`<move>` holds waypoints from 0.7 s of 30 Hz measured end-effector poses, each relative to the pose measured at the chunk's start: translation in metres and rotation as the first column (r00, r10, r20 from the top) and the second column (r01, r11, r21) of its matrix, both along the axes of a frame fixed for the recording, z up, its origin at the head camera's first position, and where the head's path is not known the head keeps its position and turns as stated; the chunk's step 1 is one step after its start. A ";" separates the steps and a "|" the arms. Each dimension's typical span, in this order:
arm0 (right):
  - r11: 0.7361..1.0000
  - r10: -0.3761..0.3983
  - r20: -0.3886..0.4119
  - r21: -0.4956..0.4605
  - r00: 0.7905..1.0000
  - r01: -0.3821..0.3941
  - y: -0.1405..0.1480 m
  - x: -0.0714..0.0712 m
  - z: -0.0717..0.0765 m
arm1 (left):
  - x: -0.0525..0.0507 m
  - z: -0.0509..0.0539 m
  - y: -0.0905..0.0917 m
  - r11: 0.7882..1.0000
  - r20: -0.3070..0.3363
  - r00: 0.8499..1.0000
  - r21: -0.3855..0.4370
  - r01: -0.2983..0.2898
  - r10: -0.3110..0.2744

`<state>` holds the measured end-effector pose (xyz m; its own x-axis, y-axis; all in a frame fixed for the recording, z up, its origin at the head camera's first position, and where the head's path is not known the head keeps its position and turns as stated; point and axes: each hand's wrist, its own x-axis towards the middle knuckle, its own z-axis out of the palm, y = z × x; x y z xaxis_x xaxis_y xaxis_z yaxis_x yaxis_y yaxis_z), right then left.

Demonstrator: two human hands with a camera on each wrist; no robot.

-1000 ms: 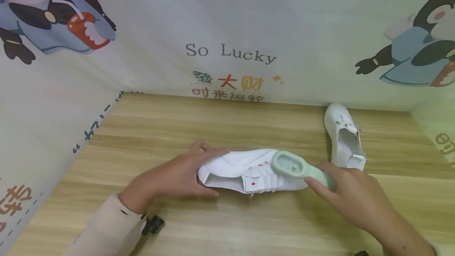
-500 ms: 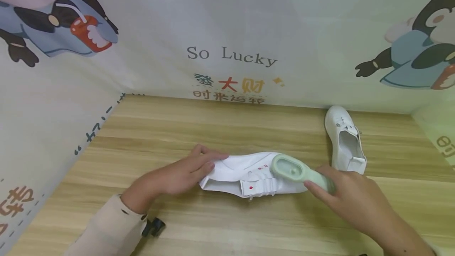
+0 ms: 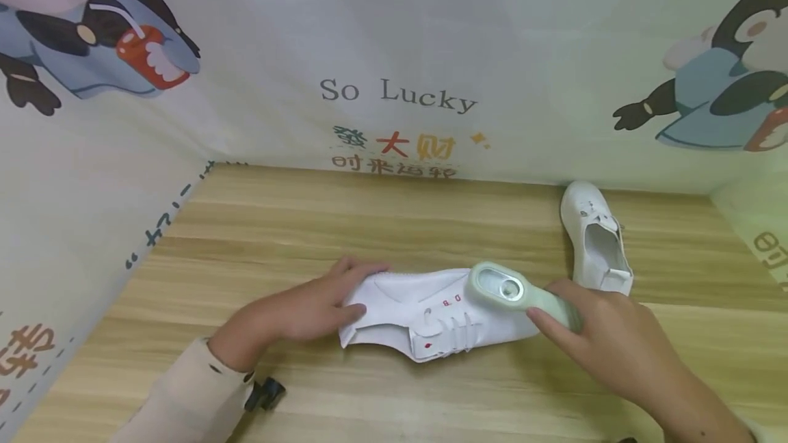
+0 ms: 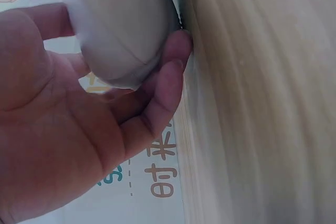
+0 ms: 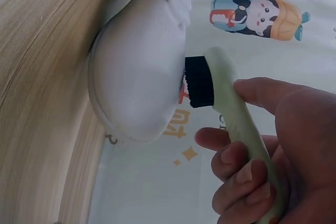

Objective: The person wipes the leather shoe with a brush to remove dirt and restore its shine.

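Note:
A white shoe lies on the wooden surface, its heel to the left and its toe to the right. My left hand grips the heel; in the left wrist view the hand's fingers curl round the heel. My right hand holds a pale green brush by its handle. In the right wrist view the brush's dark bristles touch the side of the shoe's front part, and the right hand's fingers wrap the handle.
A second white shoe stands at the back right, near the printed cloth wall. On the wooden surface, a small black object shows beside the left sleeve.
The shoe in my left hand has turned so that more of its laces and upper face the head camera. The left thumb has shifted onto the heel's near side. The brush has barely moved.

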<state>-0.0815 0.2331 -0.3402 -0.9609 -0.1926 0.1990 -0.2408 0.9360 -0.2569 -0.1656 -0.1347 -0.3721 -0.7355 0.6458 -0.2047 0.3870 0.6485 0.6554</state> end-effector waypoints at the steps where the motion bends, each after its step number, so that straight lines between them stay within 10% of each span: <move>1: 1.000 -0.004 -0.010 -0.008 1.000 0.004 0.000 0.000 0.000 | 0.000 0.000 0.000 1.000 0.005 1.000 -0.007 0.008 -0.008; 12: 0.996 0.030 -0.071 -0.082 0.997 -0.036 -0.003 0.002 0.001 | 0.002 0.005 0.001 0.998 -0.022 0.998 -0.034 0.053 -0.054; 21: 0.990 0.084 -0.108 -0.101 0.991 -0.095 -0.005 0.005 0.000 | -0.004 0.000 0.003 0.997 -0.134 0.990 -0.055 -0.047 0.040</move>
